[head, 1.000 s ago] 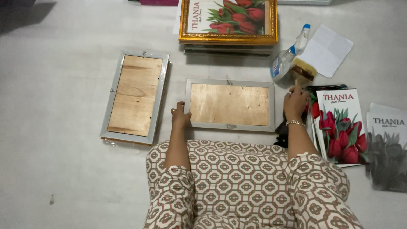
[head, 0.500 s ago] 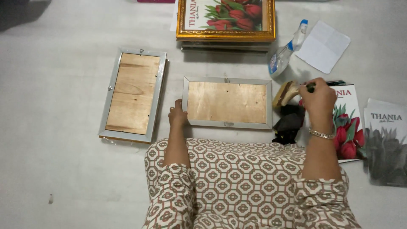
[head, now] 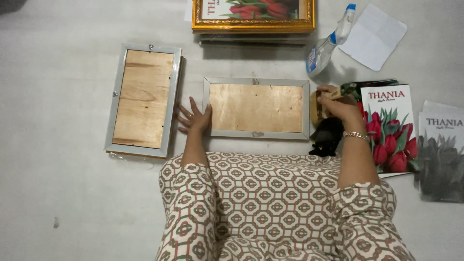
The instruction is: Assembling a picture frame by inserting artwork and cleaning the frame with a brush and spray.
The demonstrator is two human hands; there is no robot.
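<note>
Floor (head: pixel 58 193): pale grey, bears everything; the person sits on it in patterned trousers.

Upright frame (head: pixel 143 99): silver, face down, wooden backing up, left of the person; well apart from the right hand, just beside the left.

Middle frame (head: pixel 256 108): silver, face down, long side toward the person, plywood backing showing, small clips at the top and bottom edges. It lies directly in front of the knees, between the two hands.

Gold frame (head: pixel 253 17): at the far edge, tulip picture facing up, resting on a dark stack.

Tulip prints (head: pixel 390 126): red flower sheet at the right, grey copies (head: pixel 442 154) beyond it.

White paper (head: pixel 373 36): folded sheet, upper right.

Spray bottle (head: pixel 327 44): clear, blue nozzle, lying tilted near the middle frame's far right corner.

Left hand (head: pixel 195 118): fingers spread flat on the floor, fingertips and palm edge touching the middle frame's left rail, steadying it.

Right hand (head: pixel 340 104): curled shut around a small greenish tool (head: pixel 349 89) just beside the frame's right rail; what the tool is cannot be told. A black object (head: pixel 327 137) lies under the wrist.

Handling note: judged from this layout, the left hand would best press firmly on the rail so the frame does not slide, and the tool would best meet the backing clips squarely, not the plywood.
</note>
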